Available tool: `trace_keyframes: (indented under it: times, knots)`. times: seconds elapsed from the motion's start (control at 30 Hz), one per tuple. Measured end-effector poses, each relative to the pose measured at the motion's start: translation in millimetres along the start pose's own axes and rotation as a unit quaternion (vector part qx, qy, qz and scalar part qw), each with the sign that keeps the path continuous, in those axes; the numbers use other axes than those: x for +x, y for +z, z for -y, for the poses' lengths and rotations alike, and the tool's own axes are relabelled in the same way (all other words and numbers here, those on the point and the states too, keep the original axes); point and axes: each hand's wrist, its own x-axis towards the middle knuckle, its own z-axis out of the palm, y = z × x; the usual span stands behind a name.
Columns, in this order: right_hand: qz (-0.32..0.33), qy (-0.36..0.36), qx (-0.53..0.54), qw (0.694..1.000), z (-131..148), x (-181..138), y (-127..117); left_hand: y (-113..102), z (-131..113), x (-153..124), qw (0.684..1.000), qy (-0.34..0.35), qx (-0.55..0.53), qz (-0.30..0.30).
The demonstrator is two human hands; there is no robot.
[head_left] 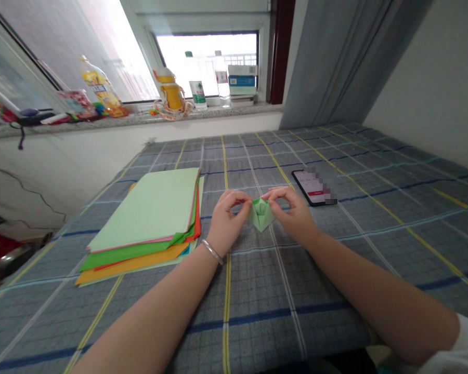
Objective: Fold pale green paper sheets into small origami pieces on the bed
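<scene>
A small folded piece of light green paper sits between my two hands above the checked cloth. My left hand, with a silver bangle on its wrist, pinches the paper's left edge with closed fingers. My right hand pinches its right edge, fingers curled. The paper's lower point faces me. A stack of coloured paper sheets, light green on top with orange, red and green below, lies just left of my left hand.
A phone with a lit screen lies on the grey checked cloth beyond my right hand. The windowsill at the back holds bottles, a yellow cup and boxes. A grey curtain hangs at right.
</scene>
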Motion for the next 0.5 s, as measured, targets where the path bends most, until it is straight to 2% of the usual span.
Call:
trace_keyframes:
  times: [0.1, 0.2, 0.3, 0.5]
  knots:
    - [0.006, 0.052, 0.073, 0.996, -4.2, -0.7, 1.8, 0.7, 6.0, 0.2, 0.995, -0.065, -0.075, 0.006]
    - [0.008, 0.1, 0.122, 0.987, -9.2, -0.8, 3.6, 0.5, 9.9, 1.4, 0.989, -0.101, -0.105, 0.007]
    - [0.013, 0.132, 0.155, 0.979, -15.4, -0.9, 4.9, -0.5, 12.5, 2.9, 0.986, -0.118, -0.115, 0.01]
    - [0.023, 0.15, 0.146, 0.978, -24.1, -2.9, 4.5, -1.6, 15.3, 1.7, 0.986, -0.112, -0.098, 0.073]
